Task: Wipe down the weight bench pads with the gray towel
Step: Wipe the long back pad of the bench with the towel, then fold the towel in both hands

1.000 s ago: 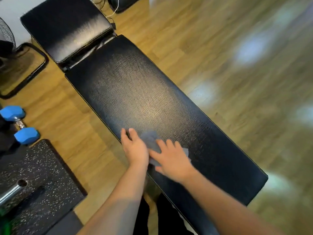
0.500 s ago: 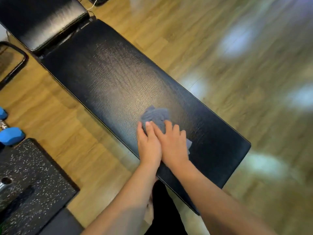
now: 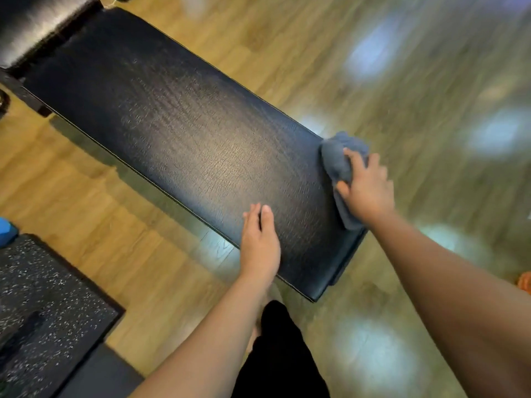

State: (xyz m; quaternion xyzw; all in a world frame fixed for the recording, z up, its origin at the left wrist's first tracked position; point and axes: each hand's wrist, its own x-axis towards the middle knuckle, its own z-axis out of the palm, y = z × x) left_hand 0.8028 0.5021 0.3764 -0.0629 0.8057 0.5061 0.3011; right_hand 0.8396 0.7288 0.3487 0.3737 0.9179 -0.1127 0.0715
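The long black bench pad (image 3: 184, 139) runs diagonally from upper left to lower right. A second, shorter black pad (image 3: 34, 27) joins it at the top left corner. The gray towel (image 3: 337, 162) is bunched at the long pad's far right edge, near its end. My right hand (image 3: 366, 188) presses on the towel with fingers curled over it. My left hand (image 3: 260, 245) lies flat on the pad's near edge, fingers together, holding nothing.
Wooden floor surrounds the bench. A black speckled rubber mat (image 3: 43, 311) lies at the lower left, with a blue dumbbell end (image 3: 7, 229) just above it. My dark-clothed leg (image 3: 278, 354) stands near the pad's end. An orange object (image 3: 525, 282) shows at the right edge.
My right hand has carried the towel from the pad's middle to its far right edge. My left hand let go of the towel and now rests on the near edge. The view shifted left.
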